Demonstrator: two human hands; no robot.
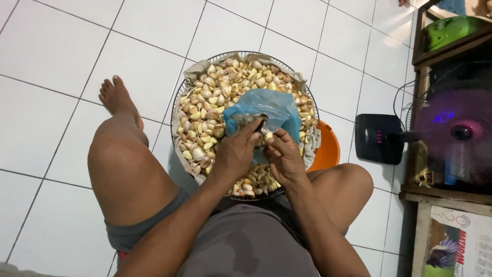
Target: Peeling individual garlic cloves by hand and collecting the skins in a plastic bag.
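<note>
Left to right: a bare foot (119, 100) on the white tiled floor (46, 56); a round wire basket (180, 100), cloth-lined, heaped with garlic cloves (207, 110). Above its centre, the left hand (237, 153) is closed on the mouth of a blue plastic bag (269, 107) (contents unclear). The right hand (283, 156), touching the left, pinches a single clove (269, 136) between its fingertips. Behind the basket, an orange bowl (328, 151); further right, a spinning fan (456, 131).
</note>
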